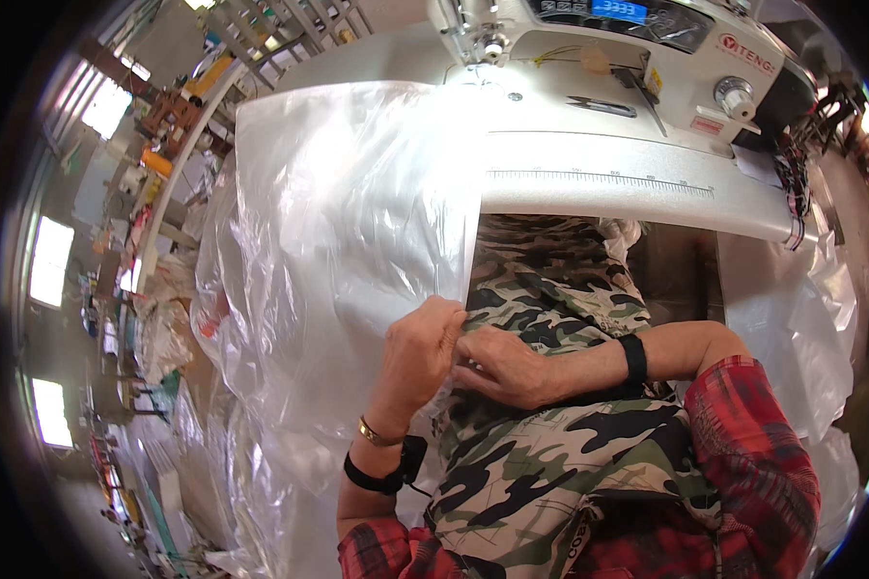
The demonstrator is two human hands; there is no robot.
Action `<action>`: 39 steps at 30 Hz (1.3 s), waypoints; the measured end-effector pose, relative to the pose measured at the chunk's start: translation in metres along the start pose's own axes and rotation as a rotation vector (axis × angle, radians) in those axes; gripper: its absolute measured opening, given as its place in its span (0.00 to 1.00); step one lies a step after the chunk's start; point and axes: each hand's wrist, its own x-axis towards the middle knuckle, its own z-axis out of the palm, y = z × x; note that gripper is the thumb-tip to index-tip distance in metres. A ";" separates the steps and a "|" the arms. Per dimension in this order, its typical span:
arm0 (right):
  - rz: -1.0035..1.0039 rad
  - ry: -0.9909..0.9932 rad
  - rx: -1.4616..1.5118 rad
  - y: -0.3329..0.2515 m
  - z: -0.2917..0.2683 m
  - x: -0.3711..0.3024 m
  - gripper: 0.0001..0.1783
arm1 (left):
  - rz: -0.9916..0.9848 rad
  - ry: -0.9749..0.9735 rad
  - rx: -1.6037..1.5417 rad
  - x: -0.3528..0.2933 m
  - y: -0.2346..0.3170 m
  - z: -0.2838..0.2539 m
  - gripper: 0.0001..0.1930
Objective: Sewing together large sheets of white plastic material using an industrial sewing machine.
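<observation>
A large sheet of clear plastic film [348, 212] runs from under the sewing machine's needle area [492, 72] down toward my lap. At its right edge my left hand [420, 347] is closed, pinching the film. Right beside it, my right hand [507, 367] has its fingers curled at the same edge, the fingertips partly hidden by the left hand. Both hands are just above the camouflage apron [550, 444] over my lap. The white sewing machine [637, 58] stands ahead, its lamp lit over the needle.
A printed ruler scale [599, 179] lies along the machine table's front edge. Small tweezers [601, 105] rest on the machine bed. More plastic film [787, 318] hangs at the right. Crumpled film and clutter fill the floor at left, near a curved table edge [179, 164].
</observation>
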 end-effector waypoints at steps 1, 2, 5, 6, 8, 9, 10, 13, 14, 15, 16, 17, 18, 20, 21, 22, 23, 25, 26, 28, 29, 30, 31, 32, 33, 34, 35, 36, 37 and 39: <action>0.004 -0.021 -0.002 0.004 0.005 0.002 0.11 | -0.015 0.013 -0.009 0.001 -0.001 -0.001 0.07; -0.082 -0.001 -0.056 0.011 0.012 0.006 0.10 | -0.114 -0.068 -0.018 0.002 -0.003 -0.006 0.09; -0.290 -0.077 -0.093 0.016 0.011 0.013 0.09 | -0.283 -0.081 -0.106 -0.005 -0.014 -0.004 0.11; -0.410 -0.142 -0.080 0.017 0.005 0.020 0.08 | -0.301 -0.051 -0.075 -0.007 -0.015 -0.004 0.10; -0.322 -0.197 -0.069 0.014 -0.023 0.033 0.07 | -0.246 -0.017 0.022 -0.011 -0.016 -0.013 0.05; -0.223 -0.222 -0.067 0.014 -0.038 0.037 0.07 | -0.239 -0.015 0.015 -0.011 -0.012 -0.017 0.05; -0.085 -0.050 -0.005 0.024 -0.036 0.043 0.07 | -0.182 0.034 0.133 -0.012 -0.008 -0.020 0.04; -0.013 0.172 -0.153 0.044 -0.027 0.071 0.10 | -0.096 0.091 0.330 -0.010 0.012 -0.026 0.03; -0.119 0.130 -0.220 0.046 -0.020 0.078 0.11 | -0.072 0.060 0.337 -0.008 0.017 -0.025 0.03; -0.226 0.079 -0.283 0.042 -0.010 0.084 0.13 | -0.057 0.032 0.343 -0.009 0.020 -0.023 0.02; -0.417 0.127 -0.332 0.047 0.002 0.087 0.16 | -0.044 0.048 0.359 -0.009 0.020 -0.022 0.03; -0.418 0.118 -0.335 0.051 -0.002 0.085 0.16 | -0.048 0.055 0.354 -0.009 0.019 -0.020 0.03; -0.367 -0.069 -0.338 0.046 -0.010 0.086 0.16 | -0.031 0.028 0.367 -0.013 0.017 -0.020 0.03; -0.333 -0.238 -0.309 0.056 -0.025 0.076 0.15 | -0.010 0.003 0.370 -0.013 0.011 -0.016 0.04; -0.236 -0.358 -0.388 0.045 -0.045 0.070 0.15 | -0.006 -0.017 0.377 -0.014 0.010 -0.012 0.04; -0.141 -0.484 -0.467 0.024 -0.067 0.070 0.16 | -0.008 -0.034 0.382 -0.016 0.010 -0.008 0.04; -0.084 -0.558 -0.521 0.010 -0.086 0.079 0.14 | -0.031 -0.022 0.373 -0.019 0.009 -0.005 0.04; -0.091 -0.293 -0.640 0.011 -0.111 0.087 0.05 | -0.034 -0.035 0.414 -0.024 0.009 0.001 0.03; -0.186 -0.205 -0.659 0.014 -0.124 0.095 0.04 | -0.052 -0.023 0.401 -0.024 0.009 0.003 0.03; -0.210 -0.151 -0.786 0.017 -0.139 0.113 0.10 | -0.038 -0.004 0.437 -0.023 0.011 0.003 0.04; -0.204 -0.154 -0.837 0.026 -0.146 0.121 0.13 | -0.043 0.001 0.427 -0.024 0.011 0.004 0.04; -0.206 -0.168 -0.839 0.036 -0.150 0.128 0.13 | -0.045 0.005 0.427 -0.024 0.009 0.005 0.05; -0.235 -0.198 -0.874 0.044 -0.157 0.132 0.15 | -0.039 0.012 0.434 -0.024 0.010 0.007 0.06; -0.264 -0.228 -0.909 0.048 -0.163 0.136 0.16 | -0.041 0.021 0.434 -0.025 0.011 0.008 0.06; -0.268 -0.236 -0.908 0.052 -0.167 0.140 0.16 | -0.051 0.022 0.428 -0.026 0.011 0.008 0.09; -0.259 -0.263 -0.897 0.054 -0.170 0.143 0.16 | -0.059 0.024 0.423 -0.027 0.012 0.008 0.12; -0.249 -0.288 -0.886 0.056 -0.173 0.146 0.15 | -0.065 0.027 0.423 -0.028 0.013 0.007 0.12; -0.248 -0.288 -0.886 0.060 -0.176 0.147 0.15 | -0.045 0.022 0.424 -0.029 0.015 0.006 0.17; -0.279 -0.263 -0.879 0.065 -0.179 0.148 0.14 | -0.024 0.016 0.425 -0.030 0.017 0.005 0.21; -0.309 -0.229 -0.873 0.072 -0.181 0.148 0.13 | -0.041 -0.005 0.416 -0.031 0.022 0.003 0.25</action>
